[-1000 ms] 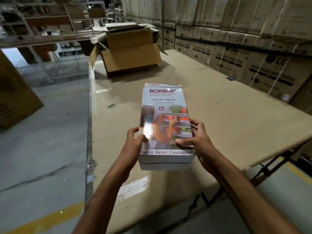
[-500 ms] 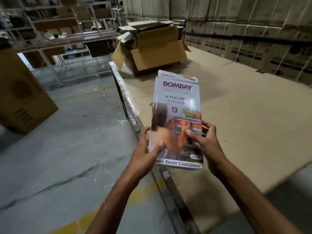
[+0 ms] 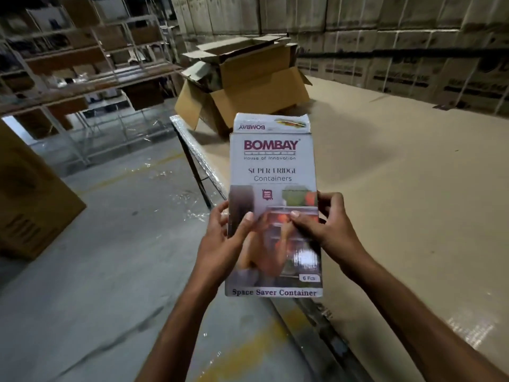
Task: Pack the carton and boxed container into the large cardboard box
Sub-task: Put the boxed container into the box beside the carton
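Both hands hold the boxed container [image 3: 272, 172] up in the air, its printed front facing the camera and its long side running away from the person. The left hand [image 3: 221, 244] grips the left edge, with the thumb laid across the front panel and the fingers wrapped behind. The right hand [image 3: 330, 230] grips the right edge the same way, thumb on the front and fingers curled round the side. The two thumbs lie near each other over the picture on the lower half of the panel. The front reads "BOMBAY", "Super Fridge Containers" and, along the near edge, "Space Saver Container". The end flap [image 3: 271, 124] at the far end stands open and shows the brand name upside down.

The container hangs above the near left edge of the wide brown surface [image 3: 399, 202], partly over the grey floor [image 3: 96, 257]. The large cardboard box [image 3: 248, 86] sits well beyond it on the far left corner of the surface, its top flaps open and splayed outward. Stacked cartons [image 3: 413, 64] form a wall along the far side of the surface. Metal shelving [image 3: 82, 64] stands at the back left, and another brown box [image 3: 30, 205] rests on the floor at the left edge of the view
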The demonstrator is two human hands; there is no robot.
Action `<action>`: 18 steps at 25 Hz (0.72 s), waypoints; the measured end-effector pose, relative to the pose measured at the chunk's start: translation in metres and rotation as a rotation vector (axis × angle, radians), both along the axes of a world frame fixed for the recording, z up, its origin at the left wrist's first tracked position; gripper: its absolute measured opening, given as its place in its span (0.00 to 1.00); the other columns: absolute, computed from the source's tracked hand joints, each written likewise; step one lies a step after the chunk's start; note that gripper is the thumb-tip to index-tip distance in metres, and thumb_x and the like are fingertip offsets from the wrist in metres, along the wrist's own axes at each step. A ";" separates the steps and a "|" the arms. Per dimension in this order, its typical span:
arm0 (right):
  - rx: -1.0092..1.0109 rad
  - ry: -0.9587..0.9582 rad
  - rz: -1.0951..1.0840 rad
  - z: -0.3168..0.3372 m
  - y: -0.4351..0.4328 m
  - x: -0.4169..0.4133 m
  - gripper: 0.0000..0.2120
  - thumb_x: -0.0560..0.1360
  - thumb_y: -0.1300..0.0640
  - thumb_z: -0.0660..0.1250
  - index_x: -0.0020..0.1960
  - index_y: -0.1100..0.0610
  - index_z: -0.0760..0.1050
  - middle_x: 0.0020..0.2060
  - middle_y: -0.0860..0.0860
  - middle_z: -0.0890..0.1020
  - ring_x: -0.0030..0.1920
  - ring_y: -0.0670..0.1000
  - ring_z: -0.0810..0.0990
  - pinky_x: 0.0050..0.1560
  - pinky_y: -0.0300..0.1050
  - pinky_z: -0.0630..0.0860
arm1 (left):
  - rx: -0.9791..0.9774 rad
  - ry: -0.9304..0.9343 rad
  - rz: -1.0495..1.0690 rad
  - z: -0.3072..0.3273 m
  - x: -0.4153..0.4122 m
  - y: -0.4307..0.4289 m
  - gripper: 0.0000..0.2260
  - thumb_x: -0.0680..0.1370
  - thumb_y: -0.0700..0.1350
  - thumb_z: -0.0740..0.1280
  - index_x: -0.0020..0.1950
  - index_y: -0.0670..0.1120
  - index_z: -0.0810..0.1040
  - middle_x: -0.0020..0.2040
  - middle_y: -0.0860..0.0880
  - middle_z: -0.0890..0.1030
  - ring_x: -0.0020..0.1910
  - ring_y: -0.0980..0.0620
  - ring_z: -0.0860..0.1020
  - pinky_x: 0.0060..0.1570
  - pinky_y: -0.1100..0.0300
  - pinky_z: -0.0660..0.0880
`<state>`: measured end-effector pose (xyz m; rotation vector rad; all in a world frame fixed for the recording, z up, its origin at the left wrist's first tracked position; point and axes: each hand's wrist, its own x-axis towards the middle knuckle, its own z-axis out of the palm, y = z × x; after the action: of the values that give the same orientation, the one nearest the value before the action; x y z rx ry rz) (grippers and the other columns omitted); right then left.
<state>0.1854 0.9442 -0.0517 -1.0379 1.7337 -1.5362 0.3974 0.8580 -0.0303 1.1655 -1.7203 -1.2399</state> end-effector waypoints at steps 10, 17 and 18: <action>0.006 0.129 0.028 0.029 -0.192 0.042 0.42 0.68 0.35 0.77 0.71 0.51 0.61 0.68 0.46 0.72 0.63 0.43 0.77 0.52 0.40 0.81 | -0.098 -0.008 -0.023 0.022 0.049 -0.200 0.33 0.74 0.57 0.75 0.73 0.67 0.61 0.60 0.62 0.74 0.54 0.58 0.80 0.44 0.60 0.80; -0.096 -0.079 -0.318 0.067 -0.326 0.081 0.24 0.75 0.30 0.68 0.58 0.48 0.72 0.52 0.49 0.84 0.52 0.50 0.84 0.50 0.53 0.81 | -0.313 -0.007 -0.296 0.033 0.068 -0.346 0.31 0.75 0.43 0.77 0.66 0.68 0.64 0.66 0.68 0.69 0.69 0.49 0.73 0.53 0.54 0.82; -0.114 -0.104 -0.360 0.071 -0.342 0.086 0.22 0.75 0.34 0.70 0.58 0.48 0.70 0.53 0.51 0.84 0.51 0.51 0.84 0.49 0.54 0.80 | -0.345 0.003 -0.330 0.036 0.070 -0.366 0.33 0.75 0.41 0.77 0.67 0.68 0.63 0.66 0.67 0.70 0.71 0.47 0.73 0.55 0.48 0.83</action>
<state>0.2718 0.6023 0.0197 -0.7075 1.8500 -1.8928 0.4674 0.4924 0.0057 0.6970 -2.0834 -1.0669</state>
